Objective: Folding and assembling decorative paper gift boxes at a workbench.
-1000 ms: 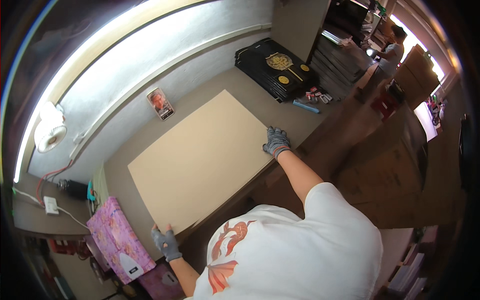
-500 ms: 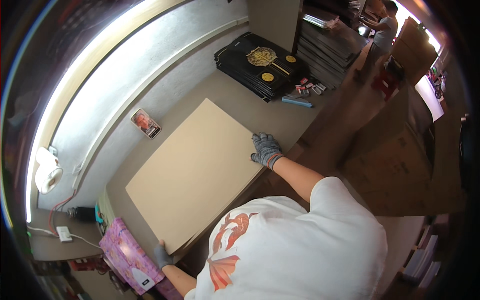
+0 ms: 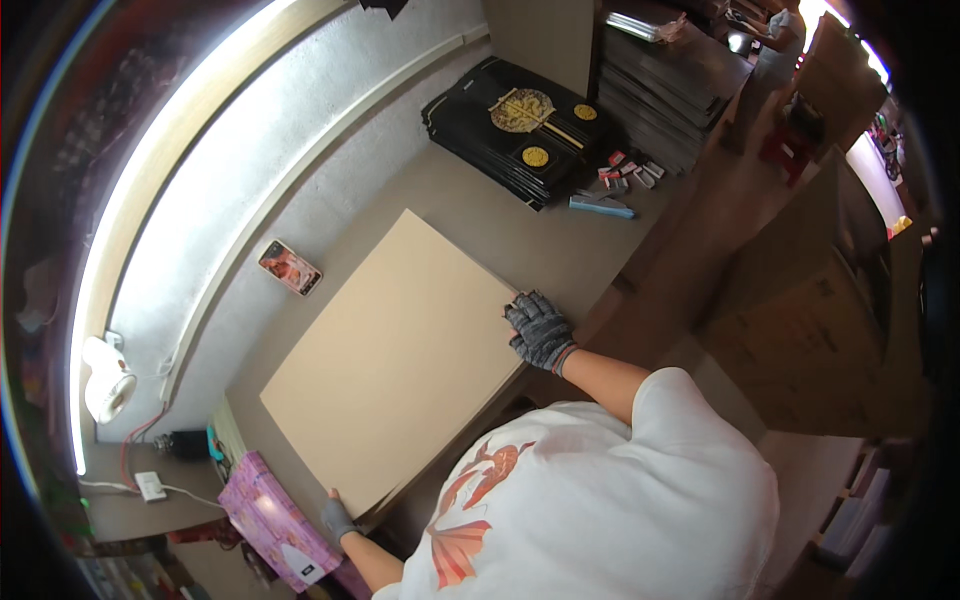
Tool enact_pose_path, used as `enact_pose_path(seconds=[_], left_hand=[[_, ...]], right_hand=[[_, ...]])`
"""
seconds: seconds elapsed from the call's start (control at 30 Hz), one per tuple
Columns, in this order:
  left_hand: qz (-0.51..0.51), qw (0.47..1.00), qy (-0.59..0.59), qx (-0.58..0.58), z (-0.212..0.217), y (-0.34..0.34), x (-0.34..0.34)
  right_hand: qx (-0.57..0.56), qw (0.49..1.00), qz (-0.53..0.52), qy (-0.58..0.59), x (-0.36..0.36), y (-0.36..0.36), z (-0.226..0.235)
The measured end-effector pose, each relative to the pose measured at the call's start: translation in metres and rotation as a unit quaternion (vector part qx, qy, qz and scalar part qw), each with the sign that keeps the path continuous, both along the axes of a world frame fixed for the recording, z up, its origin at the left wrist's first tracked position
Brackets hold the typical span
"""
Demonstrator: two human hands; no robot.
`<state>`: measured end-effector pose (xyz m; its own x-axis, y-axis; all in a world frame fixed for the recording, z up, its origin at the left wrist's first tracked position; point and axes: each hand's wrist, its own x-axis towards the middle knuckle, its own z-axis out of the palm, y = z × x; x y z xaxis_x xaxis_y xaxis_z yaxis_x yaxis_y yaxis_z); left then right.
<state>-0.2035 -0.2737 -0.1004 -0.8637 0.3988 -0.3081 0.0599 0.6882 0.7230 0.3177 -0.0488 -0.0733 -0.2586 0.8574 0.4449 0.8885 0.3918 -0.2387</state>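
Note:
A large beige cardboard sheet point(image 3: 400, 360) lies flat on the grey table, with at least one more layer showing along its near edge. My right hand point(image 3: 541, 330), in a grey knit glove with bare fingertips, grips its right corner; the fingers are bent and close together. At the near left corner is my left hand point(image 3: 340, 520), also gloved, its thumb against the sheet's edge and its other fingers mostly hidden. Both hands touch the cardboard.
A stack of black printed panels point(image 3: 515, 125) stands at the back, beside small loose pieces and a blue cutter point(image 3: 602, 207). A phone point(image 3: 290, 267) leans by the wall. Left are a small fan point(image 3: 108, 380) and purple patterned fabric point(image 3: 270, 520); right, a large carton point(image 3: 800, 330).
The whole view has shifted slightly. My right hand has come a little nearer around the corner, its fingers drawn in from a wider spread. My left hand stays at its corner.

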Motion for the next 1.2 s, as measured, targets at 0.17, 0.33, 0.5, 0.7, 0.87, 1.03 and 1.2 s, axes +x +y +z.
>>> enact_pose_path(seconds=[0.17,0.33,0.5,0.7,0.87,1.03,1.2], left_hand=[[0.008,0.999,-0.026,0.025,0.000,-0.003,-0.004],[-0.001,1.000,-0.017,0.004,0.004,-0.004,0.000],[-0.015,1.000,-0.004,-0.007,-0.013,-0.013,-0.015],[-0.019,0.999,0.012,0.034,-0.013,-0.005,-0.007],[0.006,0.995,0.070,-0.065,0.009,-0.017,0.003],[0.020,0.996,0.053,-0.067,0.032,0.042,0.063],[0.041,0.992,0.049,-0.111,0.057,0.030,0.097]], right_hand=[[0.015,0.999,0.028,0.030,-0.002,0.004,0.011],[-0.004,0.999,0.028,0.035,-0.003,0.001,0.010],[0.016,0.997,0.036,0.063,-0.001,0.005,0.006],[0.017,0.998,0.040,0.040,0.004,0.013,-0.001],[0.011,0.996,0.068,0.063,-0.008,0.024,-0.017],[-0.050,0.971,0.053,0.229,0.049,0.040,-0.034],[-0.099,0.969,0.061,0.219,0.068,0.048,-0.036]])
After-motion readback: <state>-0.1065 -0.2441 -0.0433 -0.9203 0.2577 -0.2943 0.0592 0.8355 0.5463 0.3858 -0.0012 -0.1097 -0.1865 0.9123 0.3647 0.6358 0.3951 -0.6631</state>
